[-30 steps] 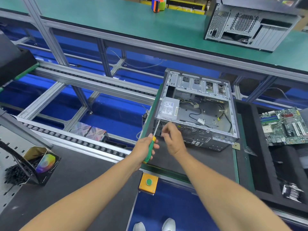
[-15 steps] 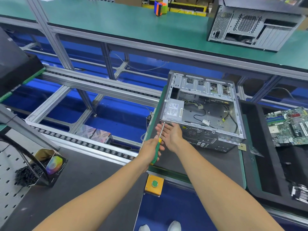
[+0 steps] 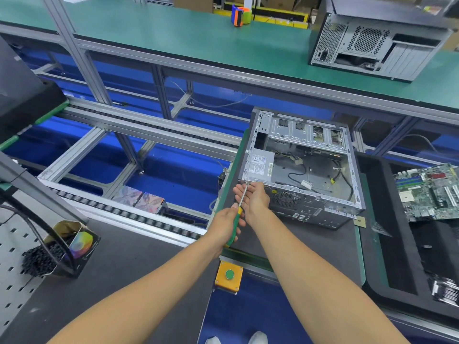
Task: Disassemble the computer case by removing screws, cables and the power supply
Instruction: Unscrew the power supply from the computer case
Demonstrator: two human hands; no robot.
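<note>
left hand [image 3: 224, 223] grips the green screwdriver [image 3: 237, 212] handle, fingers wrapped round it, tip up at the near-left top corner of the computer case [image 3: 301, 167]. right hand [image 3: 253, 197] lies behind the shaft w/ fingers straight; we can't tell if it touches the case. screw itself too small to make out. power supply [image 3: 259, 166] sits in that corner, partly hidden. vs 0.5 s ago, the tip is higher.

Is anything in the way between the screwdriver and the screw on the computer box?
Nothing visible. The screwdriver, held by the left hand, has its tip right at the case corner by the power supply. The right hand cups behind the shaft, not blocking it.
</note>
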